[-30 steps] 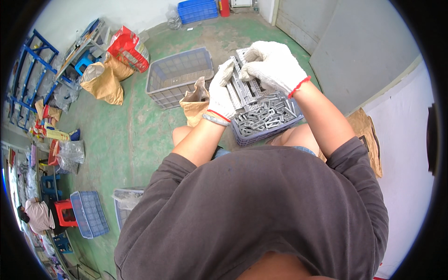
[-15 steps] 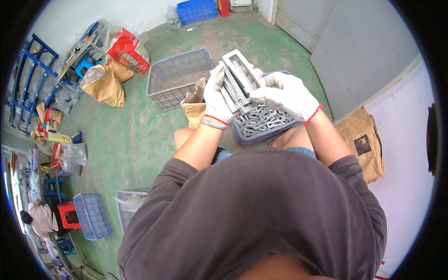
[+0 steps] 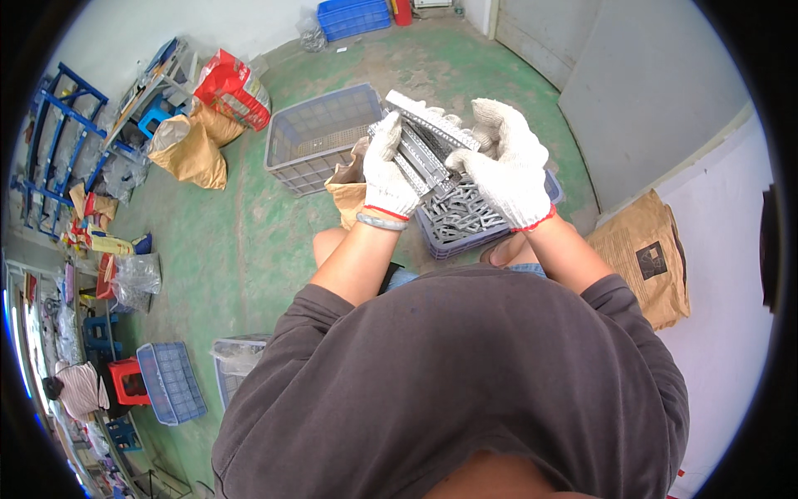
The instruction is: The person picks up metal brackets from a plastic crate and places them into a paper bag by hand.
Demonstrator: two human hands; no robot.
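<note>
In my white-gloved left hand (image 3: 388, 169) is a bundle of long grey ridged metal pieces (image 3: 421, 158), its fingers wrapped along their left side. Across the top of the bundle lies a paler rectangular metal frame (image 3: 430, 119), seen mostly on its side edge. My gloved right hand (image 3: 509, 166) is curled at the frame's right end, thumb below and fingers above; part of its grip is hidden. Beneath both hands stands a grey-blue plastic crate (image 3: 453, 248) with many small grey metal parts (image 3: 465, 214) in it.
A grey lattice crate (image 3: 291, 170) stands ahead, left of my hands. Beside my left forearm is an open brown paper sack (image 3: 347, 202). A flat brown sack (image 3: 644, 258) leans against the right wall. More sacks (image 3: 187, 154) and a blue crate (image 3: 170, 382) are at left, near a seated person.
The pale frame has turned from showing its open face to showing its edge. My right hand has rotated more upright and moved slightly left, its fingers now pointing up.
</note>
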